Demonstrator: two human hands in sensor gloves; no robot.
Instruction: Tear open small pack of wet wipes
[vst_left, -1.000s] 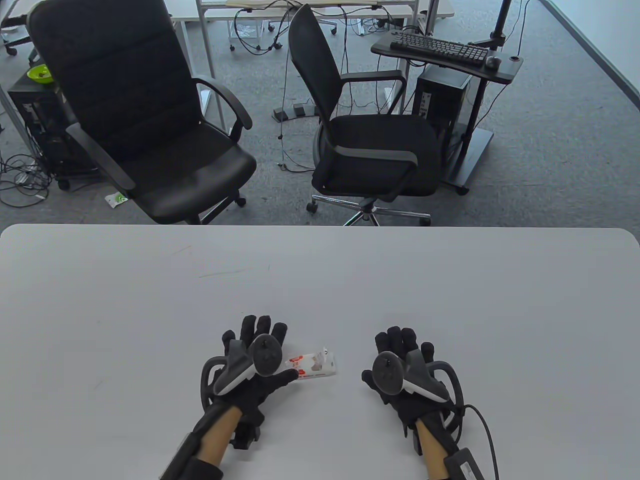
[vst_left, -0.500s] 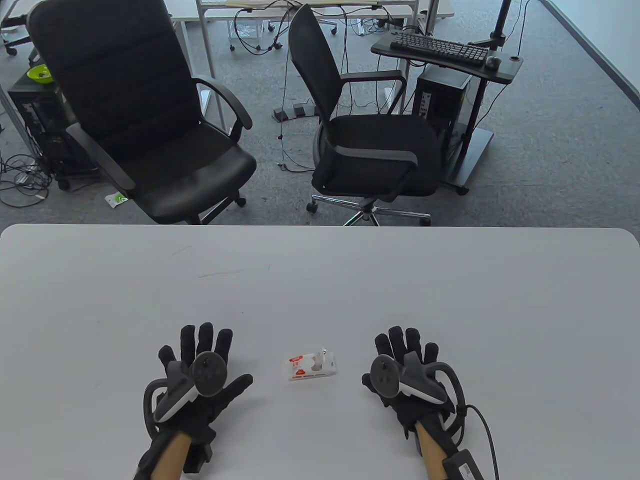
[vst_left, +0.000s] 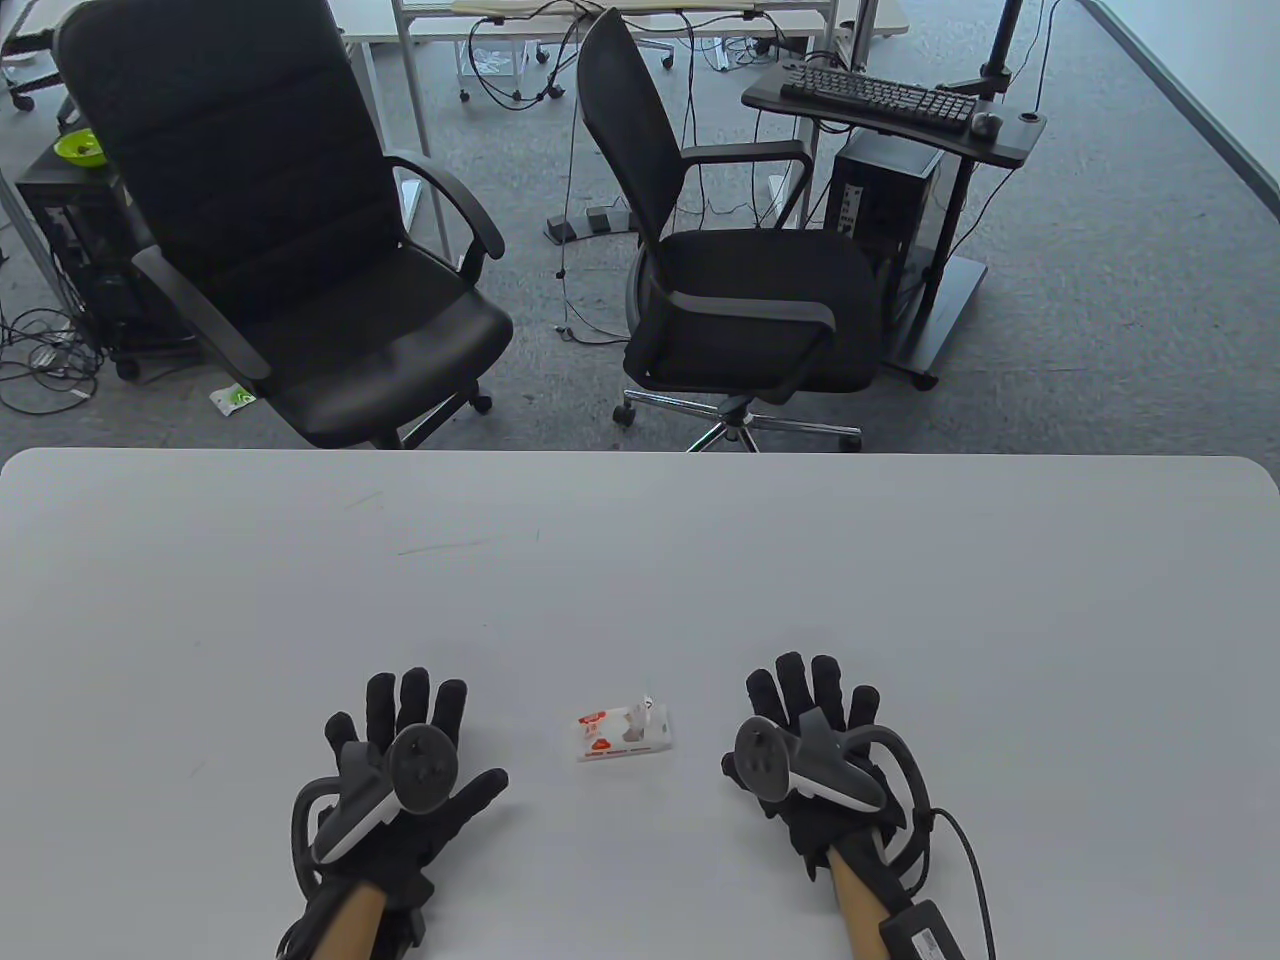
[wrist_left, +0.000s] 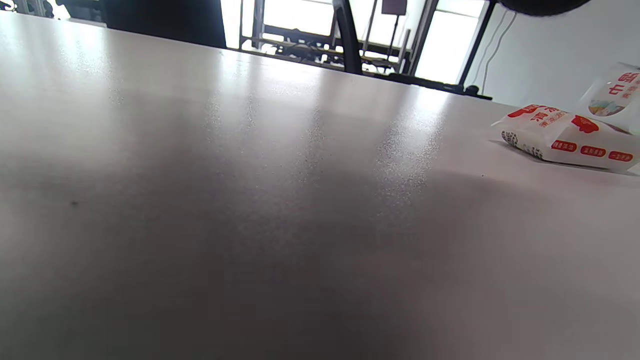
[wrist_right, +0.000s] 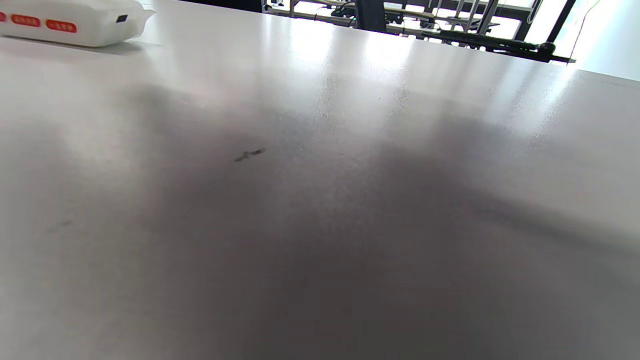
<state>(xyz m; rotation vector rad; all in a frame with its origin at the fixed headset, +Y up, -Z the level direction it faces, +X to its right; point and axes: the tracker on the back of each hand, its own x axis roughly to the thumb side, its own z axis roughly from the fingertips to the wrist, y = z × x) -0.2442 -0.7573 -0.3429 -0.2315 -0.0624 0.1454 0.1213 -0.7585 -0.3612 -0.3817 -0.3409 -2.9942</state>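
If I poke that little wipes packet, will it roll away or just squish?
The wipes packet lies flat on the table, so it would probably slide, not roll. Its wrapper looks soft and puffy in the left wrist view, so it likely squishes. A flap sticks up, which looks floppy.

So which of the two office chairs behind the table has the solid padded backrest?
The left chair, its thick cushioned backrest ribbed across. The right chair has a thin, narrower backrest.

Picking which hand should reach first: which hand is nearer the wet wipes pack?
Right, narrowly. The right hand lies flat just right of the wet wipes pack; the left hand lies flat slightly farther off, to its left.
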